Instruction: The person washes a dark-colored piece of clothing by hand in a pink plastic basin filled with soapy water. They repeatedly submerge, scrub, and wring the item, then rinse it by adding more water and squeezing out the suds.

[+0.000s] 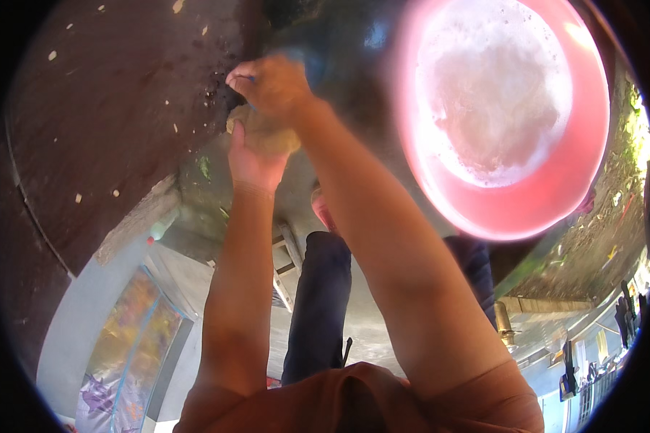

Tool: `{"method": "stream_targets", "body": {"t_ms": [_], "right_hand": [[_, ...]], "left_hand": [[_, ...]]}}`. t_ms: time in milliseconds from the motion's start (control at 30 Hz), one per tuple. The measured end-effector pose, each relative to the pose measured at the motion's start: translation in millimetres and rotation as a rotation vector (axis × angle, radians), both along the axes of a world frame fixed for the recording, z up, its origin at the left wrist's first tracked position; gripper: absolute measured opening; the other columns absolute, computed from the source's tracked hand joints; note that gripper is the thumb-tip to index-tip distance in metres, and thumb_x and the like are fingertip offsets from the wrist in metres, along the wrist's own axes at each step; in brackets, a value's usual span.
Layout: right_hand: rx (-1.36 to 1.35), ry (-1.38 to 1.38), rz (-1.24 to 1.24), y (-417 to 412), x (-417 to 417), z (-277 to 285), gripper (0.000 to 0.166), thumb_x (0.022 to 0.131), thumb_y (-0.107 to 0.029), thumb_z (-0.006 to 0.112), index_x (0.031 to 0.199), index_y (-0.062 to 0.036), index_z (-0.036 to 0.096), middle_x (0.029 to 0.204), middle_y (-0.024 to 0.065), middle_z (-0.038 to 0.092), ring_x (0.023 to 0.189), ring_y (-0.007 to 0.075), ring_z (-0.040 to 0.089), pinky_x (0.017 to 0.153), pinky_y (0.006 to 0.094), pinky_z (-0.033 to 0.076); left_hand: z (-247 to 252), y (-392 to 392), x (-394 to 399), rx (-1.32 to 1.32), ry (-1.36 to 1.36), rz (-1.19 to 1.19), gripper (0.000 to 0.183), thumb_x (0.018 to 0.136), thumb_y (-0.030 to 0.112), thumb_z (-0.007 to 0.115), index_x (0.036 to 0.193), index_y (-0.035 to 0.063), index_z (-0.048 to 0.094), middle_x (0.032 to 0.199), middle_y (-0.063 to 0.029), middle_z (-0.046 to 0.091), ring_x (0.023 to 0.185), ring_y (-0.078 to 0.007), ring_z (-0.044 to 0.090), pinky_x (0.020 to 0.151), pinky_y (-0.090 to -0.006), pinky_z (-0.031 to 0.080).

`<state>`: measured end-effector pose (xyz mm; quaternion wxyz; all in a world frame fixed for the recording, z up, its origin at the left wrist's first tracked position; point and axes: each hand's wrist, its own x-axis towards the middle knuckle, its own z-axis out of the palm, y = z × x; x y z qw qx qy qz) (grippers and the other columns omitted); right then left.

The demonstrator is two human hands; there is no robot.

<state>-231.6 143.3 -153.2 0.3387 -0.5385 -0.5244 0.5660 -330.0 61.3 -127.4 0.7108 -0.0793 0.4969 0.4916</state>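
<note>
My left hand is palm up under a pale tan, rounded lump, with the thumb against its left side. What the lump is made of cannot be told through the blur. Just above it, my right hand is curled with thumb and forefinger pinched together. Bits of blue show between those fingers and by the hand's edge, seemingly a small blue object in the grip, mostly hidden. To the right stands a large pink plastic basin holding cloudy, foamy water.
Pale scraps dot the dark brown ground on the left. A low, rough concrete edge lies nearer me, beside a doorway hung with a patterned curtain. My dark trouser leg and a wooden frame show below my arms.
</note>
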Motion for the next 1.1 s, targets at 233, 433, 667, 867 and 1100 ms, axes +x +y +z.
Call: {"method": "stream_targets", "body": {"t_ms": [233,433,667,867,1100], "right_hand": [[0.216,-0.217,0.229,-1,9,-14,0.030,0.087,-0.044,0.050,0.100,-0.0234,0.066,0.120,-0.0004,0.056,0.127,0.0293,0.033,0.104,0.0482,0.016],[0.290,-0.395,0.223,-3,5,-17,0.029,0.087,-0.044,0.049,0.103,-0.0260,0.066,0.125,0.0011,0.053,0.129,0.0310,0.029,0.104,0.0473,0.018],[0.098,-0.015,-0.237,-28,15,-17,0.044,0.089,-0.045,0.047,0.121,-0.0166,0.053,0.128,0.0127,0.048,0.118,0.0313,0.045,0.098,0.0439,0.035],[-0.647,1.418,-0.533,-128,88,28,0.055,0.092,-0.040,0.045,0.137,-0.0130,0.031,0.127,0.0185,0.045,0.113,0.0303,0.049,0.095,0.0412,0.042],[-0.586,1.249,-0.927,-146,159,114,0.047,0.094,-0.029,0.044,0.133,-0.0031,0.036,0.130,0.0122,0.044,0.115,0.0239,0.046,0.100,0.0356,0.036]], "left_hand": [[-11,14,2,-0.005,-0.200,0.022,0.055,0.096,0.044,0.022,0.137,0.0073,0.023,0.139,-0.0114,0.030,0.127,-0.0296,0.031,0.104,-0.0452,0.027],[1,16,5,-0.008,-0.080,0.082,0.055,0.096,0.042,0.023,0.136,0.0042,0.025,0.138,-0.0131,0.032,0.127,-0.0314,0.032,0.105,-0.0484,0.026],[24,-7,11,-0.019,-0.057,0.121,0.047,0.095,0.033,0.031,0.132,0.0048,0.035,0.132,-0.0141,0.040,0.124,-0.0297,0.038,0.103,-0.0464,0.030],[72,-58,91,-0.107,0.040,-0.012,0.047,0.089,0.022,0.046,0.132,0.0057,0.037,0.133,-0.0106,0.042,0.123,-0.0271,0.039,0.102,-0.0432,0.032],[41,-28,184,0.574,0.776,-0.695,0.035,0.091,0.019,0.045,0.122,0.0027,0.047,0.127,-0.0129,0.042,0.112,-0.0220,0.046,0.093,-0.0349,0.039]]}}
